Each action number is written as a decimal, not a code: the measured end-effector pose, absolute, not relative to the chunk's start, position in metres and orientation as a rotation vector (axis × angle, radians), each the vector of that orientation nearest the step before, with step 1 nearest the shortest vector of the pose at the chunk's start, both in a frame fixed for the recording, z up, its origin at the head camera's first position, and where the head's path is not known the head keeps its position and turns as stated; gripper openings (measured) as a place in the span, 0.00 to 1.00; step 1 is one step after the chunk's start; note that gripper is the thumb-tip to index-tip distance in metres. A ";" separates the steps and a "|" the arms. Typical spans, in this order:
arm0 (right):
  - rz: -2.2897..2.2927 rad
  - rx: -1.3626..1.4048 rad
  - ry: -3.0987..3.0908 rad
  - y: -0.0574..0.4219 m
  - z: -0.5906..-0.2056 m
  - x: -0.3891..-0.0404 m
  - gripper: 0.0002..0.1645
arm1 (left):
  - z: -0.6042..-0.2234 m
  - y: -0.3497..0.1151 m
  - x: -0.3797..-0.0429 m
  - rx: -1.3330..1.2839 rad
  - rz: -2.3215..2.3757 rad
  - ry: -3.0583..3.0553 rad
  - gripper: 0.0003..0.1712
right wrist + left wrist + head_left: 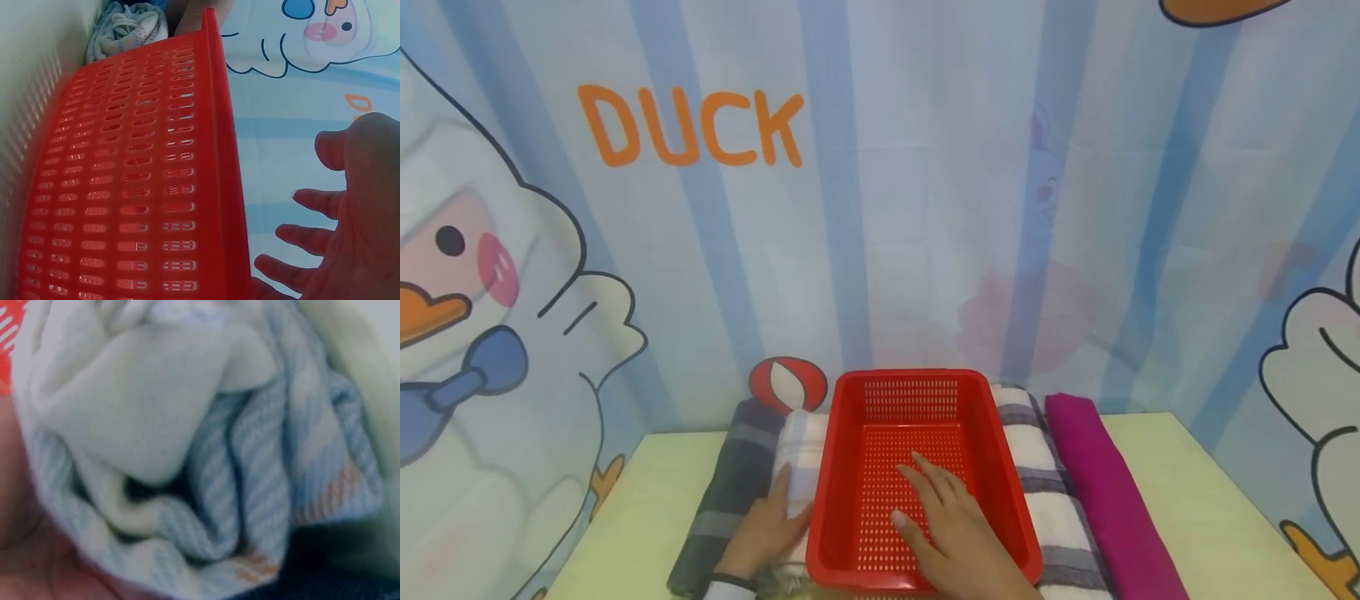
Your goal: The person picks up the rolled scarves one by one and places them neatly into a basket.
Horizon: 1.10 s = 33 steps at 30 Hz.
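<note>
My left hand [765,531] straddles a rolled white-and-blue checked cloth [803,450], thumb on the basket side and index finger along the other edge. In the left wrist view the roll's folded end [156,425] fills the picture, and the palm [37,556] wraps its side. A red plastic basket [825,508] with a perforated floor stands beside this roll. Over the basket, my right hand [951,525] is held with its fingers spread and nothing in it. The right wrist view shows that hand [350,206] apart from the basket's slotted wall [137,169].
A dark grey rolled cloth [722,500] lies left of the checked one. Right of the basket are a white-and-grey striped roll [1052,500] and a magenta roll [1116,500]. The pale table [1187,475] ends against a printed curtain [925,208].
</note>
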State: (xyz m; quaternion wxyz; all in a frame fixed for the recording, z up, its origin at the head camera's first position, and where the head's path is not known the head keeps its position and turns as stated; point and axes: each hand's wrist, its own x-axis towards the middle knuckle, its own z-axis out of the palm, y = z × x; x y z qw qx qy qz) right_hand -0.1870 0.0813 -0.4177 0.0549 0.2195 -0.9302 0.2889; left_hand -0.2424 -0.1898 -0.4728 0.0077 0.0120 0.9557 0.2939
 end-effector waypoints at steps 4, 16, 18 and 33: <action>0.889 0.648 -2.830 0.083 -0.419 -0.188 0.42 | -0.473 -0.191 -0.245 0.023 0.918 2.957 0.52; 0.948 0.634 -2.802 0.085 -0.425 -0.189 0.41 | -0.479 -0.192 -0.245 -0.033 1.018 2.909 0.55; 0.965 0.633 -2.787 0.086 -0.425 -0.189 0.40 | -0.482 -0.192 -0.245 -0.035 1.033 2.907 0.55; 0.935 0.618 -2.755 0.088 -0.419 -0.183 0.39 | -0.484 -0.194 -0.245 -0.048 1.120 2.906 0.61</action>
